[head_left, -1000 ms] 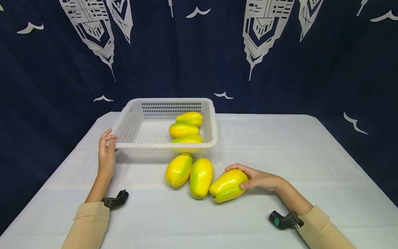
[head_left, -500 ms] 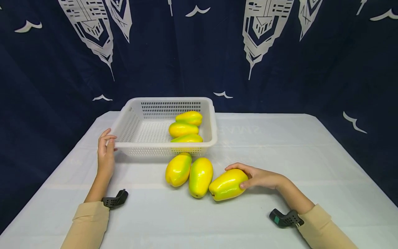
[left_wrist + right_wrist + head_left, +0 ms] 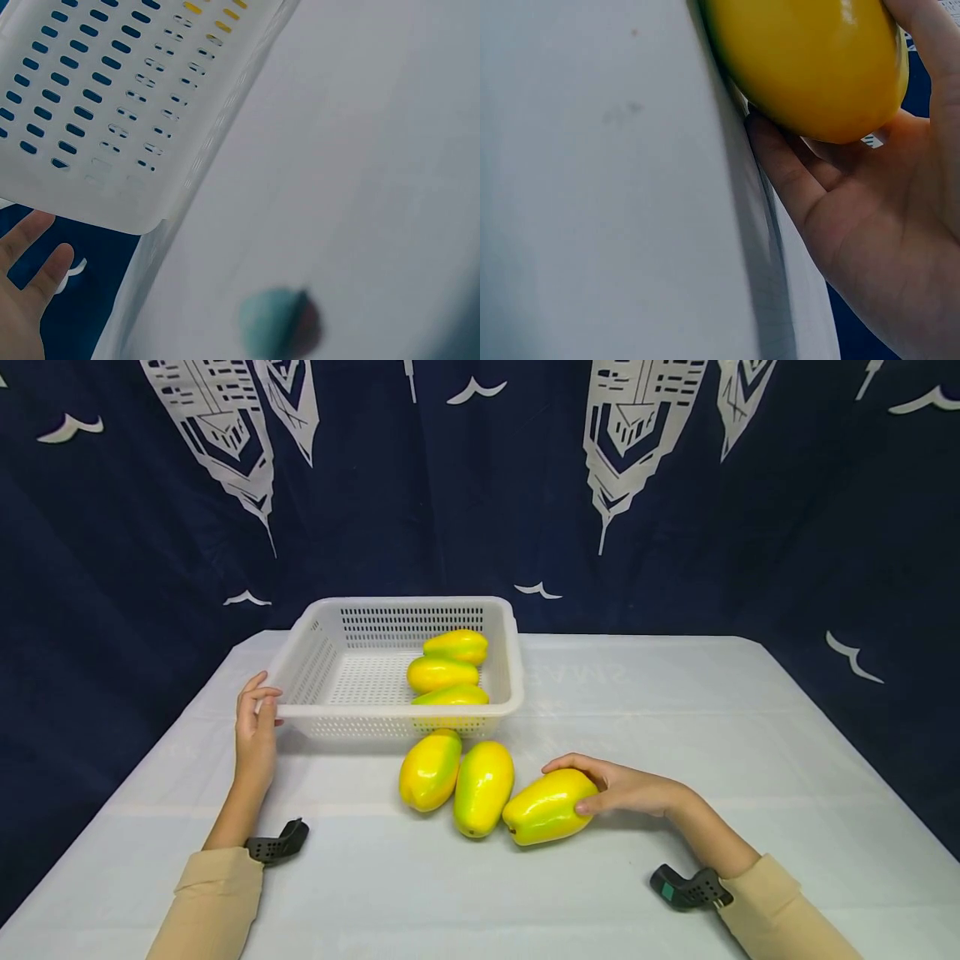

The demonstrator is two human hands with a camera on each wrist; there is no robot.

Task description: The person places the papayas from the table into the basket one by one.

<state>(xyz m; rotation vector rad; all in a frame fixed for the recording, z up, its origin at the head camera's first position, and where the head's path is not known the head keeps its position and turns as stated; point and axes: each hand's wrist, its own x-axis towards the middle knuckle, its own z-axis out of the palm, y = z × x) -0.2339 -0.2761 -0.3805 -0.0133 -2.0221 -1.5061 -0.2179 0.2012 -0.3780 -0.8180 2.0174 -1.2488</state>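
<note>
My right hand grips a papaya-like fruit, fingers partly hidden — my left hand, loosely straight-fingered, touches the basket's eight o'clock.

We see a glossy, papaya-like fruit, yellow with a green flush, lying on its side at the counter, its dark-dimpled end pointing near-left and its other end held between the thumb and fingers of the right hand. Just beside it we find a middle fruit of the same kind, and then a leftmost fruit, both lying lengthwise in front of the basket. The white, slotted plastic basket sits upright, the left hand at its near-left corner, and we count three matching fruits along its right side.
</note>
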